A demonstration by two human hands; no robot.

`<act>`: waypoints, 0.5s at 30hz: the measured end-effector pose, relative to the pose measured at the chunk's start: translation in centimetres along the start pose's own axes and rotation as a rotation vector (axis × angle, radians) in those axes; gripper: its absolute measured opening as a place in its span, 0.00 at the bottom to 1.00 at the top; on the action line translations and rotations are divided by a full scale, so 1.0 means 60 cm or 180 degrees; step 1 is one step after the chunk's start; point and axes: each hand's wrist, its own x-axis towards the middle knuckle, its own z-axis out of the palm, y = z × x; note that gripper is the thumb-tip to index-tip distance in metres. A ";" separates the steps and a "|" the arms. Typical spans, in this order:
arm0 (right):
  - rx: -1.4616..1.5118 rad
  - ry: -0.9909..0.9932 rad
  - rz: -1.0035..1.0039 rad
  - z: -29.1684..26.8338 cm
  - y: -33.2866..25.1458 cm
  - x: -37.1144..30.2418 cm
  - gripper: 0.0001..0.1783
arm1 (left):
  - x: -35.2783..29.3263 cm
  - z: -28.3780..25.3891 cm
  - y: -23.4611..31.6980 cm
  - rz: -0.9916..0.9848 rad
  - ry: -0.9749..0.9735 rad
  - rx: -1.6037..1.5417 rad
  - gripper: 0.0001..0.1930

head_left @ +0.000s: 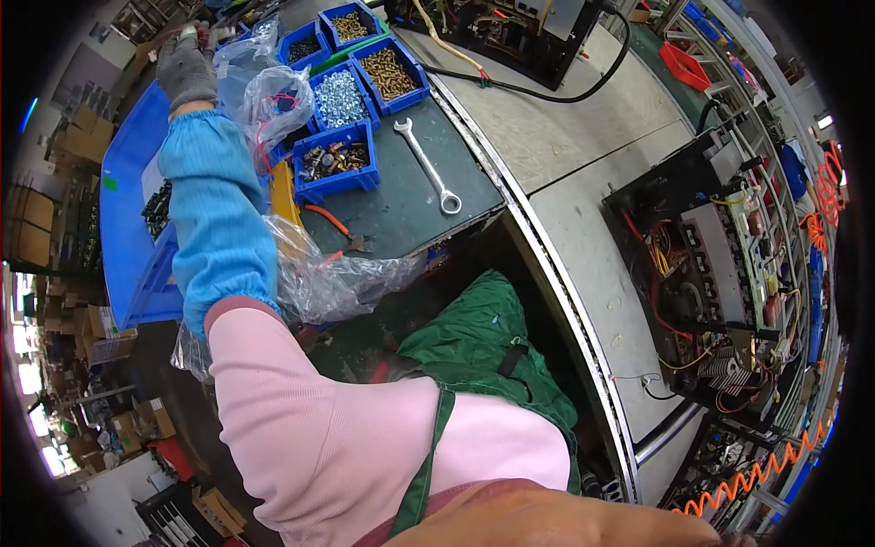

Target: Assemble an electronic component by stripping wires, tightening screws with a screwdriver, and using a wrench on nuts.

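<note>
Gloved left hand (185,66) beside clear plastic bag (273,102), touching

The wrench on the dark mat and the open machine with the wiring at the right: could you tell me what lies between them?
In the head view, only the bare grey conveyor surface lies between the wrench and the open machine.

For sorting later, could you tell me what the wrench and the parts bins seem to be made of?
The wrench looks like bright plated steel: silvery with a sheen. The bins look like moulded plastic: uniform matte blue walls.
</note>
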 end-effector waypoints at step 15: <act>-0.0194 -0.0006 0.0094 0.037 0.005 -0.024 0.26 | 0.148 -0.158 -0.222 0.0006 -0.2095 0.6283 0.24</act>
